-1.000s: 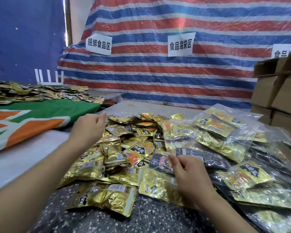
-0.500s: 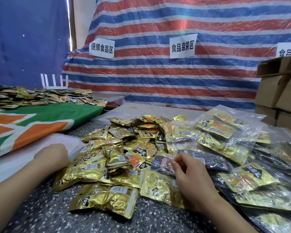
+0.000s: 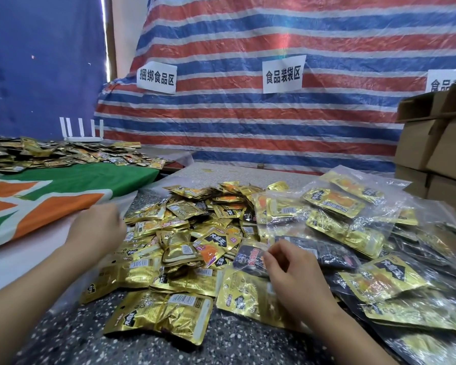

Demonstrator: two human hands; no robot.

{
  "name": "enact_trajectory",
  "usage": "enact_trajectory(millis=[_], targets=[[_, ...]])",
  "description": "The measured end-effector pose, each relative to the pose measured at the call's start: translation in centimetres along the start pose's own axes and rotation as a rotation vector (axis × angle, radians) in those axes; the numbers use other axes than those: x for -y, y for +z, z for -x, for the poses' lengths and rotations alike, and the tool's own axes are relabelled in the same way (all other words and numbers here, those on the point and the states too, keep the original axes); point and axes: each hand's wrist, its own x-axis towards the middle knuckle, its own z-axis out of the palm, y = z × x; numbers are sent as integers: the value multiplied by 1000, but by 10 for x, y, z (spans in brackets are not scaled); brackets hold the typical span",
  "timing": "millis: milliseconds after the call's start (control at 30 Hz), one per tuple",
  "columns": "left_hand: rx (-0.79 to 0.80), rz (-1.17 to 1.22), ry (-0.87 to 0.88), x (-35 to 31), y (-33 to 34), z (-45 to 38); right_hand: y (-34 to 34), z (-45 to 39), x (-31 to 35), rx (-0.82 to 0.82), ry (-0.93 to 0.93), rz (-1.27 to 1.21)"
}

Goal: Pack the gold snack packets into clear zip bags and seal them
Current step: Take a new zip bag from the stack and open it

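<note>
Head view, the only one: task is sitting somewhere mid-run, nowhere near done.

Done so far: a spread of clear zip bags already loaded with gold packets (image 3: 334, 204) is lying across the right half of the speckled grey tabletop (image 3: 63, 335), overlapping each other out to the right edge. Can't tell from here whether their zip strips are closed.

Left to do: a big loose heap of shiny gold foil snack packets (image 3: 184, 233) is sitting mid-table, unbagged, with a few larger gold pouches (image 3: 163, 314) lying at the near edge. A second scatter of gold packets (image 3: 50, 154) is waiting on the far-left table, past the green, orange and white cloth (image 3: 63, 185).

Right hand (image 3: 298, 280) is resting on the near bags, thumb and forefinger pinching the edge of a clear bag holding a dark packet (image 3: 250, 259), other fingers curled under. Judging by that, it's working a bag mouth: opening or sealing, can't say which.

Left hand (image 3: 98, 230) is at the left margin of the loose heap, motion-blurred, fingers looking curled; can't tell if it's holding anything.

Background: striped red, white and blue tarp (image 3: 274, 122) with white paper signs (image 3: 282, 74), stacked brown cardboard boxes (image 3: 437, 143) on the right, white router (image 3: 82, 133) behind the far scatter.

My read: bagged share is smaller than what's loose, so most of the packing is ahead.
</note>
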Motion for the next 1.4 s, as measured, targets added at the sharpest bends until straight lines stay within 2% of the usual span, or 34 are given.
enact_trajectory(millis=[100,167,300,400,500,600,633,733,800,1000,1133,1267,1400], targets=[[-74,273,149,-56,-12,14,1,0,4,30,85,-150],[-74,440,265,-96,-16,33,-1,-2,7,63,225,-343],[118,577,515,-155,-6,74,-10,-7,10,91,438,-679],[222,603,716,-172,2,94,-15,-12,7,72,548,-830],[285,621,826,-172,3,105,-18,-16,2,60,655,-884],[86,436,918,-162,5,111,-22,-16,-2,73,681,-795],[74,413,931,-159,5,112,-23,-16,-2,93,667,-753],[311,513,886,-157,8,111,-26,-16,2,124,645,-661],[382,546,846,-156,12,108,-26,-15,3,118,634,-617],[444,617,740,-150,16,104,-33,-14,5,133,614,-622],[490,792,566,-151,11,97,-41,-16,8,90,611,-722],[457,807,467,-150,16,91,-48,-20,7,14,600,-889],[408,857,333,-153,22,90,-56,-20,7,-5,505,-1022]])
